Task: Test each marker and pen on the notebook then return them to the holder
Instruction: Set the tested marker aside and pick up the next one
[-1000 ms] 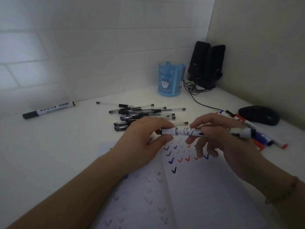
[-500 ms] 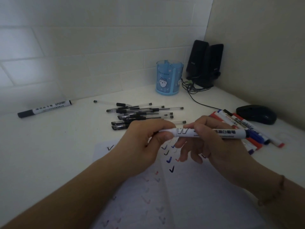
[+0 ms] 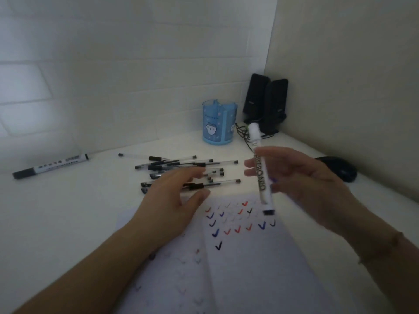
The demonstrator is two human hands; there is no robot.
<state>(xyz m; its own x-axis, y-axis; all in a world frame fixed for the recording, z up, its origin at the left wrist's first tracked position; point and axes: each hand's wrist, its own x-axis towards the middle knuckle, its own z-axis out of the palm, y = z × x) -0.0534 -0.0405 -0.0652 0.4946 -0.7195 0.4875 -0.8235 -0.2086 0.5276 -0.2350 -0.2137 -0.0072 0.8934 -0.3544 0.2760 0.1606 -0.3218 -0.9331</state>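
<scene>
Right hand [image 3: 301,177] pinches the light, rigid, slick whiteboard marker [image 3: 260,171] mid-barrel, the best grip; left hand [image 3: 172,196] hovers spread, empty.

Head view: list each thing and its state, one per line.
Whiteboard marker: near upright, held in right hand.
Left hand: open, holding nothing, above the notebook.
Notebook: open, covered in tick marks.
Pens: loose pile on desk.
Holder: upright; contents hidden.
Black-capped marker: lying capped, far left.
</scene>
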